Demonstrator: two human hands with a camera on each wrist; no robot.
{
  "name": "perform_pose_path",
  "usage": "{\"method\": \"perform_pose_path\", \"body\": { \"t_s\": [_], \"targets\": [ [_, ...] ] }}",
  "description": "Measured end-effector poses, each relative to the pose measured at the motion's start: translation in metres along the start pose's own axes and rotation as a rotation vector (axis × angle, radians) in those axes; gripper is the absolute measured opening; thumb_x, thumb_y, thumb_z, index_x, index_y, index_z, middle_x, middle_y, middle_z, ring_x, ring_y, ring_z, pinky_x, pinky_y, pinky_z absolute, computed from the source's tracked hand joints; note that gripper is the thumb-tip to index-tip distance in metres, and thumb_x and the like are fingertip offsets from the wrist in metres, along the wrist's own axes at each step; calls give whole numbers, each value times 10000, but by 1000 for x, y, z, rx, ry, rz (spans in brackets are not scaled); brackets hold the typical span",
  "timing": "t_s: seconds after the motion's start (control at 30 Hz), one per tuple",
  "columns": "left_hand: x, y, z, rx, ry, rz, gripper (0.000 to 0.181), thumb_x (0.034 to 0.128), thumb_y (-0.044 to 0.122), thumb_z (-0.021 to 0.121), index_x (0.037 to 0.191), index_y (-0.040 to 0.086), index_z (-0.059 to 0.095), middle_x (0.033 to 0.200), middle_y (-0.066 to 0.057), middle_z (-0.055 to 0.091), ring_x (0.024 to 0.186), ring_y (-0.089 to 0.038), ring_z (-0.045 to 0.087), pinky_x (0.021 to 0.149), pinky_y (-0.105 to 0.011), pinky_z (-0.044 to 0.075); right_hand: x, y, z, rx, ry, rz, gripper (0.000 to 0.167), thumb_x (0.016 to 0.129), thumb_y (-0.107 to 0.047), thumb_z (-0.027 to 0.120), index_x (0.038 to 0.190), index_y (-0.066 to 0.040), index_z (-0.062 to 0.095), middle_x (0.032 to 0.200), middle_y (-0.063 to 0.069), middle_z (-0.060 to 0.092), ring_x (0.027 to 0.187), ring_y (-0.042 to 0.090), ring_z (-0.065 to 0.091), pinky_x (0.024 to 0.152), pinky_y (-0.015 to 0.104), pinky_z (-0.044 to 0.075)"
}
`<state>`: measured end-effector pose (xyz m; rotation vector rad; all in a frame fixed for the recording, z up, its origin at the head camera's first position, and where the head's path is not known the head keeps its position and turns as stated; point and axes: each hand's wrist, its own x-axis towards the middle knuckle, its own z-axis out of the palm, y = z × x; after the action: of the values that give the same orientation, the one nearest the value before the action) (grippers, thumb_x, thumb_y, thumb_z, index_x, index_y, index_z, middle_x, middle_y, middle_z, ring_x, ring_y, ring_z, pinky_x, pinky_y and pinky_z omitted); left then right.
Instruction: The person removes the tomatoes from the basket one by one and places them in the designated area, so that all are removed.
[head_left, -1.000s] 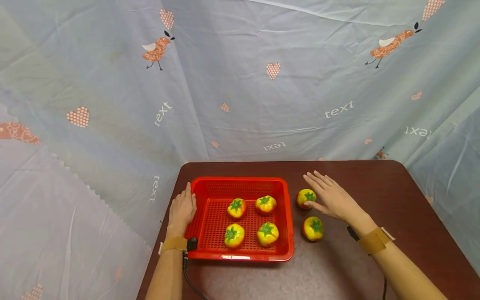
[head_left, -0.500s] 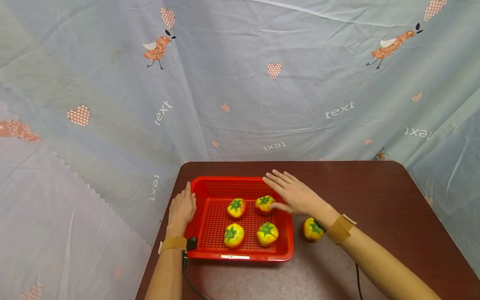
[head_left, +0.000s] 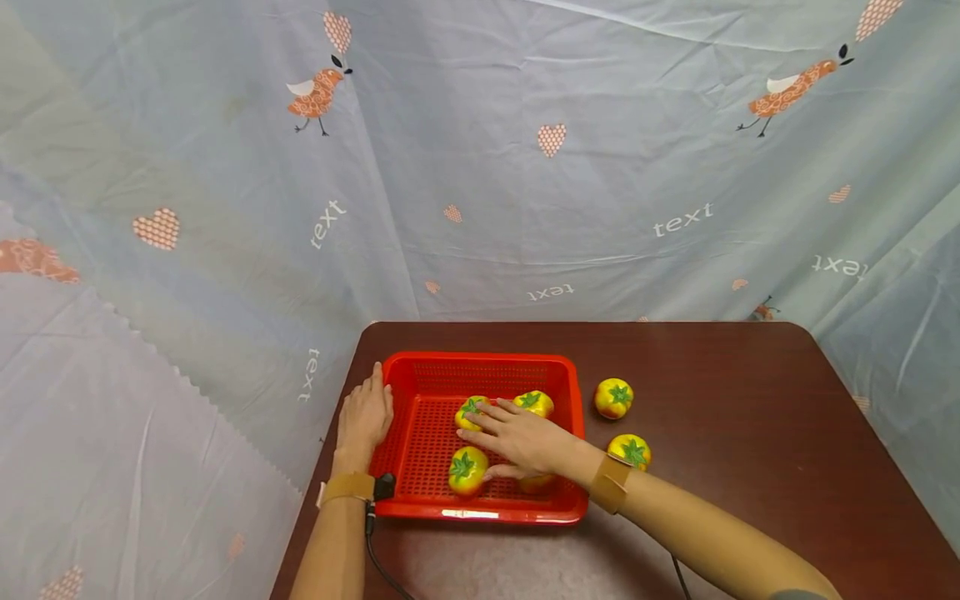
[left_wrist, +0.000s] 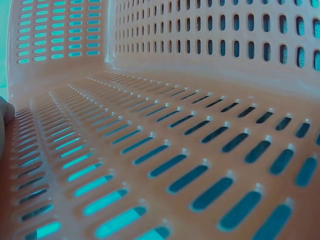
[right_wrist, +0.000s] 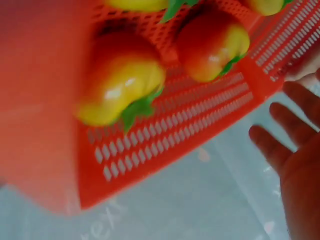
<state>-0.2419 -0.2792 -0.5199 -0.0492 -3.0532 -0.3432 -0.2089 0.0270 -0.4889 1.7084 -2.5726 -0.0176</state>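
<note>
My left hand [head_left: 364, 417] rests along the left rim of the red basket [head_left: 480, 512], fingers fairly straight. Over the basket's inside hangs my right hand [head_left: 525, 437], fingers spread and holding nothing. Beneath and around it lie several yellow-red fruits with green leaves: one [head_left: 468, 470] by the thumb, one [head_left: 470, 412] at the fingertips, one [head_left: 535, 403] behind the hand, and one mostly covered by it. The right wrist view shows the spread fingers [right_wrist: 272, 145] beside the basket wall and fruits [right_wrist: 212, 47]. Perforated basket walls [left_wrist: 210, 65] fill the left wrist view.
Two more fruits stand on the dark table [head_left: 720, 400] right of the basket: one [head_left: 613, 398] farther back, one [head_left: 630, 451] nearer, partly behind the right wrist. A patterned cloth [head_left: 480, 167] hangs behind the table. Cables trail from both wrists.
My right hand has moved left, from above the fruits on the table to over the basket, uncovering the back fruit outside. The left hand has stayed in place.
</note>
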Motion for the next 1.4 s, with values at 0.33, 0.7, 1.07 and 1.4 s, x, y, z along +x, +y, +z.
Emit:
{"method": "perform_pose_path", "body": {
  "t_s": [0.33,0.7,1.07,1.4],
  "targets": [
    [0,-1,0,-4,15,4,551,1050,219,346,1504,-77,246,1285,-321,562,1100,-485,560,982,-592,431,26,-22,6,-101,-130,-57,689,964,-625,409,1537,-251,332,1561,72,381,1434,293,373,1145,448,359],
    [-2,2,3,-18,22,-2,547,1050,232,350,1504,-60,266,1275,-305,571,1121,-470,557,996,-587,424,30,-33,29,-164,-157,-93,602,974,-589,429,1500,-298,402,1524,39,440,1382,231,452,1123,390,392],
    [-1,1,2,-19,22,-1,542,1053,228,329,1509,-57,255,1281,-308,565,1123,-475,549,991,-584,419,28,-35,36,-116,-140,-46,500,992,-417,523,1476,-324,439,1531,38,428,1387,215,447,1103,364,417],
    [-1,1,1,-15,8,-9,552,1052,231,342,1513,-57,243,1289,-309,559,1135,-473,546,1004,-583,413,28,-37,38,-109,-140,-37,488,996,-396,519,1474,-338,438,1540,34,416,1403,217,425,1115,356,405]
  ]
}}
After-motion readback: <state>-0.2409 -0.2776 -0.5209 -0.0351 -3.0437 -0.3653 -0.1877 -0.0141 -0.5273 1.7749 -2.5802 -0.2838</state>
